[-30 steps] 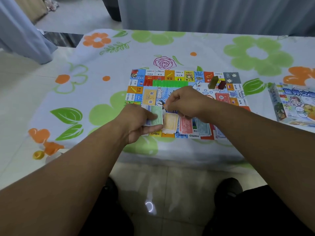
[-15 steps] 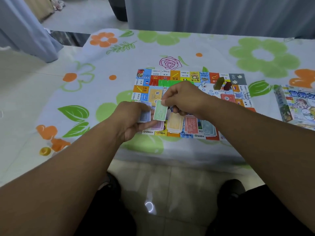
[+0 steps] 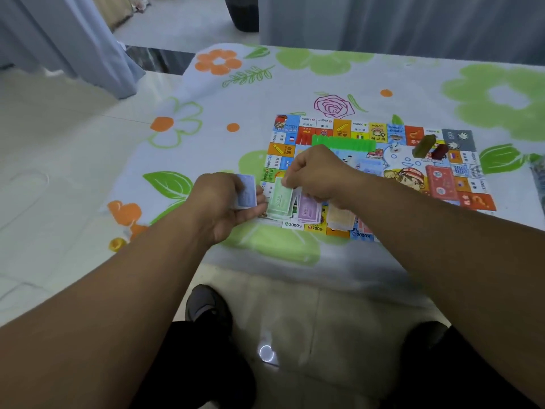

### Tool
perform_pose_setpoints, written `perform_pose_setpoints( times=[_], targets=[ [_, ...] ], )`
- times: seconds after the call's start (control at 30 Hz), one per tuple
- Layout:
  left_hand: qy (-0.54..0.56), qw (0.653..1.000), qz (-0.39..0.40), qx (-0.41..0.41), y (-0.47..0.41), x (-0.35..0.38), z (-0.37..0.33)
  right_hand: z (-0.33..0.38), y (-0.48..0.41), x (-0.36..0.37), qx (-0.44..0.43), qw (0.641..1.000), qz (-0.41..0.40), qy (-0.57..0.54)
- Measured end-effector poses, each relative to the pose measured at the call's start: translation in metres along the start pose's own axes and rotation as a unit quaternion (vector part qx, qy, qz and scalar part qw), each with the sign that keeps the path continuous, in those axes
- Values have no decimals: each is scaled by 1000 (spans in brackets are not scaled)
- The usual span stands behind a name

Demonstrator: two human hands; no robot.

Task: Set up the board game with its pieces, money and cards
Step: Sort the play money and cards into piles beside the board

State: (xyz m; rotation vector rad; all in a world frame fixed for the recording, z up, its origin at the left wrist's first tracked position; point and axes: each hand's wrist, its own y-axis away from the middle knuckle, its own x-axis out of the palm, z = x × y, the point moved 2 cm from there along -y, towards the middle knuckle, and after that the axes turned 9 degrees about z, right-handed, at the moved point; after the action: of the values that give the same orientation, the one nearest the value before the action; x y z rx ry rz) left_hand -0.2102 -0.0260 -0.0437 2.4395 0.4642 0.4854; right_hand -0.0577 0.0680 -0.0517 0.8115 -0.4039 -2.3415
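Observation:
The colourful game board lies flat on the flowered tablecloth. My left hand grips a stack of play money with a blue note on top, just off the board's near left corner. My right hand pinches a green note at its top edge, over a green pile on the board's near edge. Purple and orange money piles lie in a row beside it. A red card deck sits on the board's right side.
A strip of green pieces lies across the board's far side. An olive piece and a dark red piece stand near the far right corner. The table's near edge runs just below the board; my shoes are underneath.
My right hand carried the green note from the stack in my left hand down onto the green pile. The camera view shifted left, so the game box left the frame.

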Motion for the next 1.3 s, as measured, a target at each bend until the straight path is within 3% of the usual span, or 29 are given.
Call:
perform_pose_setpoints(
  times=[0.1, 0.2, 0.6, 0.8, 1.3],
  targets=[
    [-10, 1000, 8, -2, 0, -2, 0, -1, -4, 3, 14, 995, -7, 102],
    [-15, 1000, 16, -4, 0, 0, 1, 4, -3, 1, -2, 993, -15, 121],
    [-48, 997, 58, -8, 1, 24, 7, 3, 16, -8, -43, 991, 41, -121],
    [-36, 993, 108, -17, 1, 50, 12, -14, 33, -34, -50, 997, 3, -56],
    [-82, 981, 166, -52, 1, 123, 36, -69, 68, -93, -11, 994, -34, -107]
  ],
)
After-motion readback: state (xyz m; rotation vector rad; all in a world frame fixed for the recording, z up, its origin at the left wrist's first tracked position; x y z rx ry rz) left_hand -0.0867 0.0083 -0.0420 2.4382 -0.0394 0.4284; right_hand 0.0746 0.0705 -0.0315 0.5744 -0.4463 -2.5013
